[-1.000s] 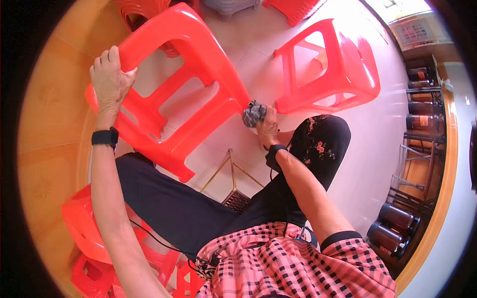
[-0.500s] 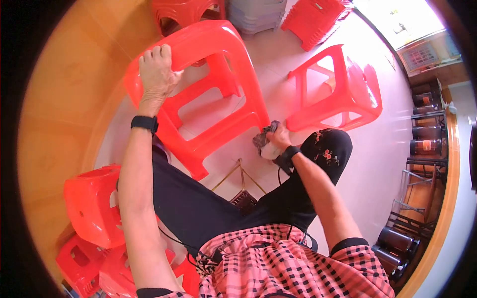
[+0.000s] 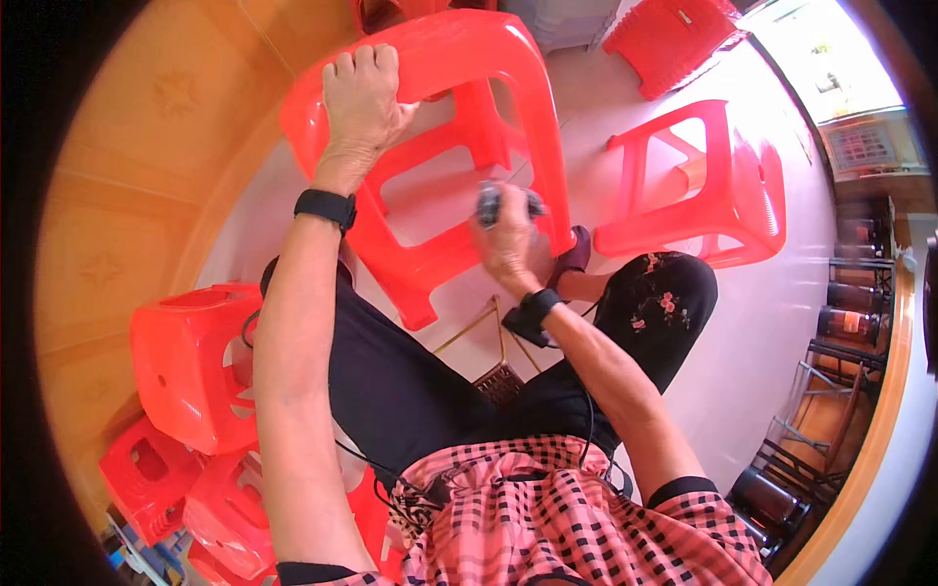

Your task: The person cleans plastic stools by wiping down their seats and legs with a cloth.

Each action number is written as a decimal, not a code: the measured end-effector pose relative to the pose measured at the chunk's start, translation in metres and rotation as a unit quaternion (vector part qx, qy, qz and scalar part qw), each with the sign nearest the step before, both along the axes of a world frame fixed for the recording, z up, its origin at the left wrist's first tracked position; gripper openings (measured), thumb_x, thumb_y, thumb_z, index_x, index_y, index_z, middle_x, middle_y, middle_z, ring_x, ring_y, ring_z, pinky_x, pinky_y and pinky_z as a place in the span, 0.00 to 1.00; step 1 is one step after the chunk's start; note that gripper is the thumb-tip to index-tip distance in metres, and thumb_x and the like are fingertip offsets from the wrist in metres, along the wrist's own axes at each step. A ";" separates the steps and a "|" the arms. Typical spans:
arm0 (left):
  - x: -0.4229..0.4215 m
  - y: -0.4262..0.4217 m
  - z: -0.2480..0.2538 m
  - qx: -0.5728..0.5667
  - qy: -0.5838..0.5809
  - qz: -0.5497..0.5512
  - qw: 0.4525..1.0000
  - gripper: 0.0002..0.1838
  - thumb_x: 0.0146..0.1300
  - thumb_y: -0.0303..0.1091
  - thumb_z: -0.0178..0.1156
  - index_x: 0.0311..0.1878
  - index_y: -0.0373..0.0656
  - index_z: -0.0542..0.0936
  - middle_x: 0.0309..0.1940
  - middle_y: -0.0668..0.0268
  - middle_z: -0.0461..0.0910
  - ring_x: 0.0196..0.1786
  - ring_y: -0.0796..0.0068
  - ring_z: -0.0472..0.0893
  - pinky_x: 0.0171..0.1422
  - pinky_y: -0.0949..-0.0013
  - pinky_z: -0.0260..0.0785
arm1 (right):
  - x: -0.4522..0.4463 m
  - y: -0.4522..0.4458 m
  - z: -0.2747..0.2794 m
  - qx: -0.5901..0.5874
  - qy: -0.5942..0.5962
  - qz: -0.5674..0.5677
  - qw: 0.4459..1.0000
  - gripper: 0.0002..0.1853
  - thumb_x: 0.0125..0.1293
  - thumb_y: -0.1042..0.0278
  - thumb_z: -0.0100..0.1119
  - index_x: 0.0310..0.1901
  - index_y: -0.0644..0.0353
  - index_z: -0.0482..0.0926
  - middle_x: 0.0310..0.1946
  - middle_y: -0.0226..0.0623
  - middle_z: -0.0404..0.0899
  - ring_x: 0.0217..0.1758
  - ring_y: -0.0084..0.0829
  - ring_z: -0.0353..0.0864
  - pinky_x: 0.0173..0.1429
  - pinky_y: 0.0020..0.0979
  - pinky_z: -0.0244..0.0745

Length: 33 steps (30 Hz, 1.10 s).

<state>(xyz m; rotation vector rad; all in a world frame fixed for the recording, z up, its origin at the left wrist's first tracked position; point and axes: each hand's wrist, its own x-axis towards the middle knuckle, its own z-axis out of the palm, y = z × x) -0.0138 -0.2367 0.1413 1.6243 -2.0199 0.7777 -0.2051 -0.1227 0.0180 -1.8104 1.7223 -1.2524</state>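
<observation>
A red plastic stool (image 3: 445, 47) is tilted in front of me, its legs and open frame turned toward me. My left hand (image 3: 366, 107) is closed over its upper left edge, fingers wrapped round the plastic. Bunched in my right hand (image 3: 508, 239) is a dark grey cloth (image 3: 489, 205), at the stool's lower crossbar near the right leg. Motion blurs that hand slightly, and whether the cloth presses on the plastic is hard to tell.
Another red stool (image 3: 752, 195) lies on its side at the right. Stacked red stools (image 3: 195, 376) stand at the lower left, with a red stack (image 3: 664, 39) at the back. A brown woven seat (image 3: 500, 384) shows between my legs. Dark jars (image 3: 848, 324) line the right wall.
My right hand has moved with the cloth from the bottom of the right leg up and left to the crossbar. My left hand keeps its hold. The whole view has shifted slightly.
</observation>
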 end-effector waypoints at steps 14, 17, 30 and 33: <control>-0.013 -0.003 0.006 0.035 -0.005 0.037 0.999 0.34 0.32 0.49 0.77 0.41 0.46 0.70 0.34 0.64 0.72 0.40 0.61 0.74 0.41 0.58 0.65 | 0.023 0.017 0.019 0.090 -0.087 0.308 0.943 0.24 0.49 0.73 0.63 0.50 0.60 0.70 0.41 0.47 0.75 0.46 0.47 0.77 0.51 0.42 0.74; -0.015 0.004 0.009 0.033 -0.007 0.037 0.999 0.34 0.32 0.49 0.77 0.40 0.46 0.70 0.35 0.64 0.72 0.40 0.62 0.73 0.41 0.59 0.65 | 0.011 0.006 0.025 0.190 -0.134 0.233 0.944 0.26 0.50 0.68 0.64 0.52 0.61 0.69 0.39 0.48 0.76 0.43 0.46 0.79 0.49 0.40 0.75; -0.028 0.036 0.020 0.083 0.004 -0.013 0.996 0.42 0.33 0.51 0.76 0.51 0.41 0.69 0.40 0.60 0.71 0.44 0.61 0.71 0.48 0.58 0.64 | 0.039 0.019 0.021 0.263 -0.062 0.323 0.907 0.26 0.46 0.58 0.65 0.46 0.63 0.75 0.33 0.51 0.80 0.39 0.46 0.81 0.48 0.43 0.74; -0.013 0.040 0.022 0.139 0.036 -0.076 0.987 0.48 0.40 0.48 0.74 0.64 0.36 0.64 0.48 0.55 0.72 0.51 0.56 0.71 0.55 0.57 0.64 | 0.024 0.017 0.024 0.302 -0.068 0.304 0.901 0.27 0.46 0.57 0.65 0.48 0.62 0.77 0.33 0.50 0.80 0.38 0.46 0.81 0.48 0.42 0.75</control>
